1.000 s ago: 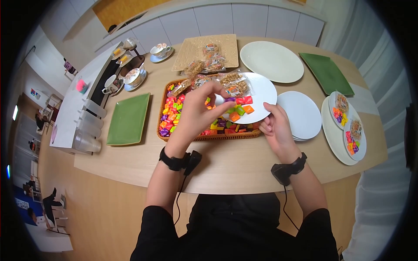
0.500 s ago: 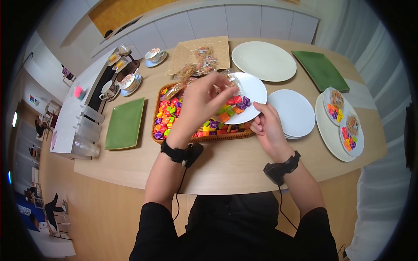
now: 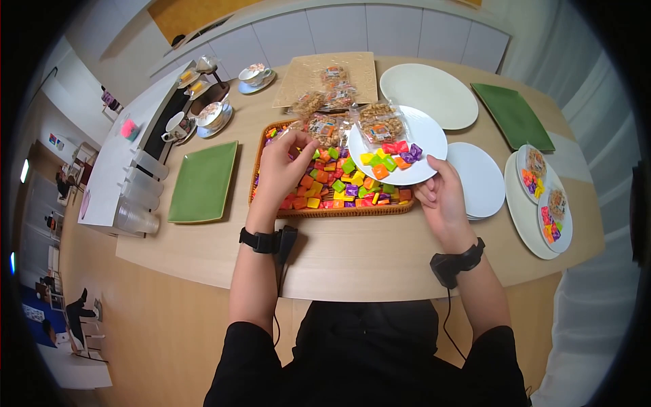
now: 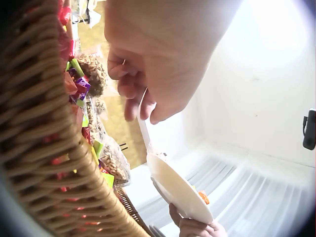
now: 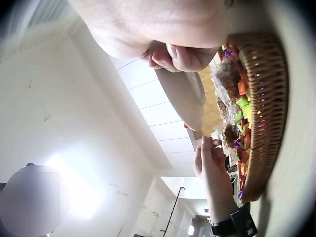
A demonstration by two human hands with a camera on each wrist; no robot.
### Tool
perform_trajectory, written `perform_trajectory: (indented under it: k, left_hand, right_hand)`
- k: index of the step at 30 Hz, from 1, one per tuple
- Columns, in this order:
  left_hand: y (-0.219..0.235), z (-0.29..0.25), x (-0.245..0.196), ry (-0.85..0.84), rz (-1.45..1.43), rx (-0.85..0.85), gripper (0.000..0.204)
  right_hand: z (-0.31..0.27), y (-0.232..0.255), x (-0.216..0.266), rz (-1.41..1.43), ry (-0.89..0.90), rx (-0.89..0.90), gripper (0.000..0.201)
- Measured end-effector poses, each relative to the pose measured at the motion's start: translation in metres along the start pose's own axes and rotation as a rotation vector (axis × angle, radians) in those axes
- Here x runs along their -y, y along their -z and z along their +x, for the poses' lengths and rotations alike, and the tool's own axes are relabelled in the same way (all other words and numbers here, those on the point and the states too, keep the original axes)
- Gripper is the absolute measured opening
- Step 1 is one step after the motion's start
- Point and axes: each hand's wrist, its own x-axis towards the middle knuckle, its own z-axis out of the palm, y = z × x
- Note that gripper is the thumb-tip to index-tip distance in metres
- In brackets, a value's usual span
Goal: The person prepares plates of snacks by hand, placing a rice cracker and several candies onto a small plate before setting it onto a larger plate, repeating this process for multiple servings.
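Observation:
My right hand [image 3: 441, 193] grips a small white plate [image 3: 426, 129] by its right rim, thumb on top and fingers beneath, and holds it over the basket. On the plate lie a clear-wrapped nut cluster [image 3: 382, 126] and several red, purple, green, yellow and orange wrapped candies [image 3: 388, 161]. My left hand [image 3: 283, 169] hovers above the left part of the wicker basket [image 3: 339, 213], apart from the plate. Its fingers are loosely bent with nothing visible between them in the left wrist view. Many colourful candies [image 3: 332, 182] fill the basket, with wrapped nut clusters [image 3: 322, 129] at its back.
Stacked white plates [image 3: 478, 180] stand right of the basket. Beyond them, an oval platter [image 3: 519, 220] bears two filled small plates. Green plates [image 3: 203, 183] [image 3: 513, 115] lie at both sides. An empty oval platter [image 3: 428, 95], a tan board [image 3: 291, 88] and teacups [image 3: 212, 115] stand behind.
My left hand has drawn back leftward from over the plate. Purple candies now lie beside the red ones on the plate. My right hand keeps its grip on the rim.

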Motion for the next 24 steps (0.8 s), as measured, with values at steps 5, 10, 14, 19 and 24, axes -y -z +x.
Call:
perform_trajectory:
  k: [5,10,14,19,24]
  left_hand:
    - [0.001,-0.004,0.006,-0.029,0.199,0.115,0.018]
    - [0.001,-0.009,-0.005,-0.102,0.365,0.181,0.023]
    - [0.005,-0.009,-0.015,-0.058,0.422,0.245,0.028]
    - [0.007,-0.008,-0.02,-0.047,0.442,0.277,0.031]
    - [0.005,-0.009,-0.014,-0.021,0.352,0.365,0.03]
  right_hand:
    - [0.001,0.001,-0.001,-0.013,0.019,-0.004,0.014]
    - [0.001,0.001,-0.001,-0.017,0.002,-0.008,0.014]
    - [-0.002,-0.003,0.0,-0.025,-0.009,-0.013,0.014]
    - [-0.001,0.0,-0.001,-0.014,-0.013,0.019,0.014]
    - [-0.001,-0.001,0.0,-0.02,-0.007,0.016,0.014]
